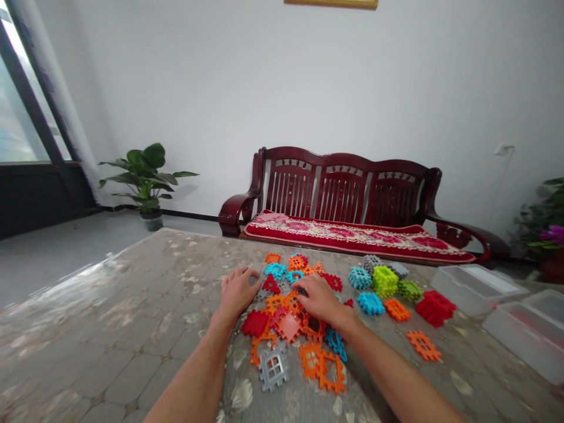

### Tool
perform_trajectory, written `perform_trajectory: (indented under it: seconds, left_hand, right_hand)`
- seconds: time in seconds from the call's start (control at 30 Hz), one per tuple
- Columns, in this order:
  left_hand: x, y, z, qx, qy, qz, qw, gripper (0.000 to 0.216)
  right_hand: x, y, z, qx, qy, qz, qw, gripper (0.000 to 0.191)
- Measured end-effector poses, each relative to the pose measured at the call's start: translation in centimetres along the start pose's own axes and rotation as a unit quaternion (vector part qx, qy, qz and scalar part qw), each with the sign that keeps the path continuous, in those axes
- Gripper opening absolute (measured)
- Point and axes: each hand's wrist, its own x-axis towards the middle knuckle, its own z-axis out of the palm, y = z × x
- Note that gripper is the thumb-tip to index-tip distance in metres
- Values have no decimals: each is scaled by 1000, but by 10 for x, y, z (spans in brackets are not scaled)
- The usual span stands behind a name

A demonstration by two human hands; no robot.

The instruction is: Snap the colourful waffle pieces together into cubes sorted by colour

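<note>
- While both hands lie palm down on the table [132, 305], the pile [288, 320] of flat plastic tiles sits between and under them.
- Left hand [238, 292]: open, fingers loosely spread and nearly flat; fingertips at the pile's left edge, touching the nearest tiles; nothing held.
- Right hand [319, 298]: palm down on the pile's middle, fingers bent onto the tiles; whether it grips one cannot be told.
- Grey tile [273, 368]: loose, nearer than both hands, between the forearms.
- Orange tiles [321, 365]: two, just right of the grey tile, beside the right forearm.
- Green cube [385, 281]: right of the right hand, among blue, grey and green built pieces, apart from the pile.
- Red stack [434, 308]: farther right, with single orange tiles lying between it and the right forearm.
- Bins [473, 288]: clear plastic, at the far right, well apart from the right hand.
- Open room: bare table left of the left hand, wide and unbroken out to its left and far edges.
- Bench [343, 200]: beyond the table's far edge, past the hands.
- Plant [147, 176]: on the floor, far left of the bench.
</note>
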Motion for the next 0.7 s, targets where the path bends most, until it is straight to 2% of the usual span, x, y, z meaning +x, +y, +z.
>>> perform_trajectory:
  seconds: [0.1, 0.2, 0.33, 0.43, 0.63, 0.7]
  left_hand:
    - [0, 1, 0, 5, 0, -1, 1000, 25]
    - [0, 1, -1, 14, 1, 2, 1000, 22]
    - [1, 0, -1, 28, 2, 1, 1000, 22]
    - [2, -1, -1, 32, 3, -1, 999, 23]
    - [4, -3, 2, 24, 15, -5, 1000, 22]
    - [5, -3, 2, 17, 18, -8, 1000, 21]
  right_hand:
    - [-1, 1, -1, 0, 13, 33, 999, 35]
    - [3, -5, 0, -8, 16, 16, 1000, 37]
    - [12, -16, -2, -51, -42, -56, 996, 33]
    - [17, -18, -6, -71, -83, -80, 991, 31]
    - [21, -7, -9, -6, -77, -92, 993, 44]
    - [23, -4, -11, 27, -79, -82, 993, 42]
